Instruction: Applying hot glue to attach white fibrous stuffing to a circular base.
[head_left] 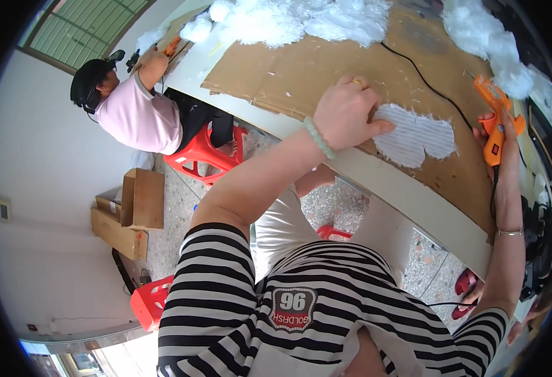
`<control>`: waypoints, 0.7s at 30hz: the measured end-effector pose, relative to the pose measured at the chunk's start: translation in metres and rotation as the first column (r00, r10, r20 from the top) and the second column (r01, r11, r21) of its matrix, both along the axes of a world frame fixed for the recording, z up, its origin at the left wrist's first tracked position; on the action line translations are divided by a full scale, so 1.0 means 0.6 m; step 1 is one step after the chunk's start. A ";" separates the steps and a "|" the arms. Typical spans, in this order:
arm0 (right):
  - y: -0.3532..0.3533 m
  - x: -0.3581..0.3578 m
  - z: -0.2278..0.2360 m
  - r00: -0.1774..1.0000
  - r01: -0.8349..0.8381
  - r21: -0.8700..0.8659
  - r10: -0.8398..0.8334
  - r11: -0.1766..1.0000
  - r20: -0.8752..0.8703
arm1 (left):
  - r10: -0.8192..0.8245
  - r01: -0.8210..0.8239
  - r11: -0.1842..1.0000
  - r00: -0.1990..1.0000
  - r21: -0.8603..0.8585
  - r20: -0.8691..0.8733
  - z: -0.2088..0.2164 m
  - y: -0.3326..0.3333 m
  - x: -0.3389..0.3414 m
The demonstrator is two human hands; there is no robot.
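Glue gun (495, 137), white cloth (416, 135).
Our right hand (510, 133) clasps the gun; our left hand (347, 113) touches the cloth, grip indeterminable.

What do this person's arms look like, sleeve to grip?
Both arms have short, black-and-white striped sleeves. The left wrist has a pale green beaded bracelet; the ungloved left grip, a gold-coloured ring. Around the right wrist is a thin bracelet; the right grip is ungloved.

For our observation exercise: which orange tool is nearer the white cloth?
The glue gun in the right hand, just right of the cloth; the other is farther off, by the co-worker.
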State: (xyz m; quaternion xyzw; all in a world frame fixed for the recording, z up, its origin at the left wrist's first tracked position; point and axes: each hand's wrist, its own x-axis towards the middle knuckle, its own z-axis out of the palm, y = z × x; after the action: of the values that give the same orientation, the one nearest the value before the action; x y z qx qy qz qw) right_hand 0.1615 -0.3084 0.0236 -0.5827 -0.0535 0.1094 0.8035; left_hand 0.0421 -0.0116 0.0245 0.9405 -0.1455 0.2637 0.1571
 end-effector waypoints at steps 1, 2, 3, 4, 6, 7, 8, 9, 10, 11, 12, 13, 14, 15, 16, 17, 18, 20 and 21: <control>0.002 -0.001 0.000 1.000 0.020 0.003 -0.020 1.000 -0.002 | 0.017 -0.017 1.000 1.000 0.002 0.006 -0.005 -0.001 0.003; 0.005 0.004 -0.003 1.000 0.005 0.006 -0.005 1.000 0.003 | -0.044 0.045 0.998 0.999 -0.035 0.030 -0.012 0.001 0.007; 0.002 0.007 -0.006 1.000 0.003 0.009 -0.003 1.000 0.004 | -0.115 0.119 0.990 0.992 -0.071 0.056 -0.012 -0.001 0.011; 0.001 0.009 -0.007 1.000 0.002 0.013 -0.002 1.000 0.003 | -0.113 0.117 0.991 0.992 -0.069 0.057 -0.012 -0.005 0.010; 0.002 0.008 -0.004 1.000 -0.003 0.010 0.003 1.000 0.002 | -0.080 0.074 0.987 0.996 -0.142 -0.037 -0.011 -0.016 0.005; 0.003 0.008 -0.003 1.000 -0.006 0.005 0.006 1.000 -0.001 | -0.083 0.077 0.987 0.996 -0.140 -0.038 -0.007 -0.019 0.004; 0.003 0.009 -0.003 1.000 -0.004 0.007 0.004 1.000 -0.002 | -0.102 0.083 0.964 0.993 -0.253 -0.065 -0.001 -0.021 0.003; 0.003 0.009 -0.003 1.000 -0.004 0.007 0.004 1.000 0.002 | -0.121 0.080 0.928 0.989 -0.364 -0.090 0.007 -0.023 0.001; 0.004 0.009 -0.003 1.000 -0.005 0.007 0.005 1.000 0.006 | -0.120 0.079 0.928 0.989 -0.363 -0.092 0.014 -0.023 0.001; 0.005 0.009 -0.001 1.000 -0.007 0.009 0.007 1.000 0.004 | -0.166 0.075 0.853 0.977 -0.517 -0.132 0.021 -0.019 0.003; 0.005 0.007 0.001 1.000 -0.004 0.000 0.004 1.000 0.012 | -0.220 0.061 0.752 0.962 -0.656 -0.163 0.026 -0.015 0.007; 0.006 0.007 0.002 1.000 -0.001 -0.010 0.001 1.000 0.019 | -0.222 0.061 0.752 0.961 -0.656 -0.165 0.030 -0.007 0.012; 0.006 0.008 0.002 1.000 0.001 -0.010 -0.001 1.000 0.018 | -0.242 0.044 0.702 0.953 -0.711 -0.180 0.036 0.004 0.019; 0.004 0.011 0.001 1.000 -0.010 -0.009 0.010 1.000 0.025 | -0.268 0.027 0.648 0.943 -0.761 -0.195 0.042 0.016 0.027; -0.003 0.012 0.002 0.999 -0.010 -0.014 0.010 1.000 0.034 | -0.286 0.023 0.675 0.930 -0.737 -0.232 0.050 0.026 0.031; -0.008 0.013 0.003 0.999 0.010 -0.018 -0.009 1.000 0.034 | -0.305 0.036 0.671 0.924 -0.741 -0.231 0.056 0.038 0.034; -0.007 0.015 0.002 0.999 -0.010 -0.019 0.011 1.000 0.044 | -0.215 -0.037 0.785 0.920 -0.619 -0.328 0.061 0.053 0.034; 0.001 0.009 -0.002 0.998 -0.005 -0.009 0.006 1.000 0.055 | -0.138 -0.083 0.873 0.903 -0.480 -0.407 0.051 0.077 0.029; 0.007 0.006 0.002 0.998 0.013 -0.009 -0.012 1.000 0.058 | 0.028 -0.137 0.953 0.928 -0.271 -0.372 0.043 0.091 0.024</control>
State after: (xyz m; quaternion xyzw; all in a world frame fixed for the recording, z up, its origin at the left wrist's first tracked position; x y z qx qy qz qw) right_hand 0.1653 -0.3040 0.0249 -0.5896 -0.0725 0.0877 0.7996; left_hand 0.0565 0.0430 0.0503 0.9447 -0.0332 0.1098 0.3073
